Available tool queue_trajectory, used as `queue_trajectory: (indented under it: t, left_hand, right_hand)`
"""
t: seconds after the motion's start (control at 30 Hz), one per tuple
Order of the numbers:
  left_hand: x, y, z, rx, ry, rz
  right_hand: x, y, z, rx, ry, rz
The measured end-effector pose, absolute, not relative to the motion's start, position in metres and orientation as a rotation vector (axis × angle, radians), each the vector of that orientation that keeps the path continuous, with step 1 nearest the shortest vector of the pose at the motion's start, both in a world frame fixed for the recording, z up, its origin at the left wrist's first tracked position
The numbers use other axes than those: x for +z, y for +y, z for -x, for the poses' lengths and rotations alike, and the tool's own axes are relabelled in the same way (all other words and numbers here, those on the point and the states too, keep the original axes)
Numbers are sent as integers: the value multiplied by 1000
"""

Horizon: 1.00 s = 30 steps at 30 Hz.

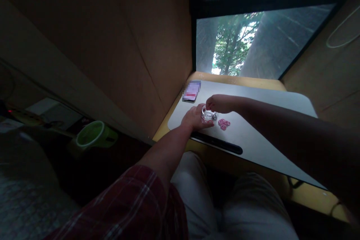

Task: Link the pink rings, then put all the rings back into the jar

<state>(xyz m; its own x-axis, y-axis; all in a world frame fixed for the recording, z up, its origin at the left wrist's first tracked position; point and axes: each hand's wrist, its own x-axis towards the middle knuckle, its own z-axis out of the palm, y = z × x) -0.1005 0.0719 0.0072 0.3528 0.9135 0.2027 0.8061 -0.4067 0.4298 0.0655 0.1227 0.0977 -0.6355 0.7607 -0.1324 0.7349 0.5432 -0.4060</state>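
A small clear glass jar [208,113] with a pale round rim stands on the white lap table. My left hand [194,117] is wrapped around its left and near side. Some pink pieces show through the glass. At the rim, on the far right side, my right hand [218,103] has its fingers pinched together and pointing down. Whatever those fingertips hold, if anything, is hidden. Just right of the jar lies a small cluster of pink ring-shaped pieces [224,123], apart from both hands.
A phone [192,90] lies at the far left of the white table [270,123]. Along its near edge runs a black ledge [218,143]. A window [239,45] is behind, wooden walls beside. A green bin [97,135] stands at lower left.
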Motion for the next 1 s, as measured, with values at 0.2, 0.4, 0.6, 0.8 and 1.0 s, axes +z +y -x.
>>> queue_trajectory:
  t: [0.2, 0.4, 0.6, 0.8, 1.0]
  left_hand:
    - [4, 74, 102, 618, 1517, -2375]
    - [5, 73, 102, 604, 1526, -2395]
    - [5, 73, 103, 623, 1518, -2389]
    - [2, 75, 104, 685, 1466, -2385]
    - [1, 75, 104, 711, 1461, -2377]
  right_hand:
    - [87, 125, -73, 675, -2773, 1330]
    - [90, 120, -74, 892, -2747, 1332]
    - [83, 120, -80, 1078, -2568, 1399]
    - [93, 109, -78, 1143, -2435, 1510]
    - [91, 104, -76, 990, -2412, 1547]
